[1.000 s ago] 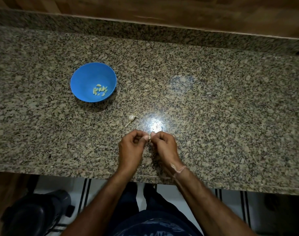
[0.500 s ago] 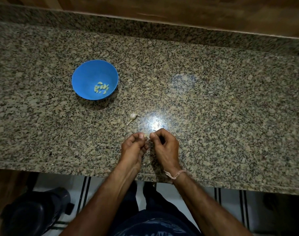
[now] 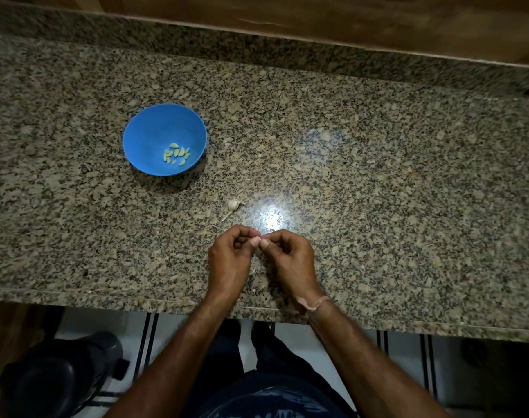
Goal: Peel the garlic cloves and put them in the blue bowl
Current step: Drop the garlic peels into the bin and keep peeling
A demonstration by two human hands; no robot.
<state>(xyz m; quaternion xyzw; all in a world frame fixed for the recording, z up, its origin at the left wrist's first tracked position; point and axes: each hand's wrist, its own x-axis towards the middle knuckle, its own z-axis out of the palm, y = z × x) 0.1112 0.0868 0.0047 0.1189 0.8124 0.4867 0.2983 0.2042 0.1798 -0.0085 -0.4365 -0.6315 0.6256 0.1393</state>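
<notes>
A blue bowl [image 3: 154, 128] stands on the granite counter at the left, with several peeled yellowish garlic cloves [image 3: 177, 153] lying in it. A small garlic remnant with a stalk [image 3: 233, 205] lies on the counter between the bowl and my hands. My left hand [image 3: 230, 260] and my right hand [image 3: 289, 260] meet near the counter's front edge, fingers curled, thumb and fingertips pinching a small garlic clove [image 3: 258, 238] between them. The clove is mostly hidden by my fingertips.
The granite counter [image 3: 378, 191] runs wide to the right, with a raised back ledge and wooden wall behind. A bright light reflection sits just beyond my hands. Below the counter's front edge, a dark round object [image 3: 61, 378] stands on the floor at the left.
My hands have stayed together over the same spot, shifting their pinch on the clove slightly. The bowl and the garlic remnant have not moved on the counter.
</notes>
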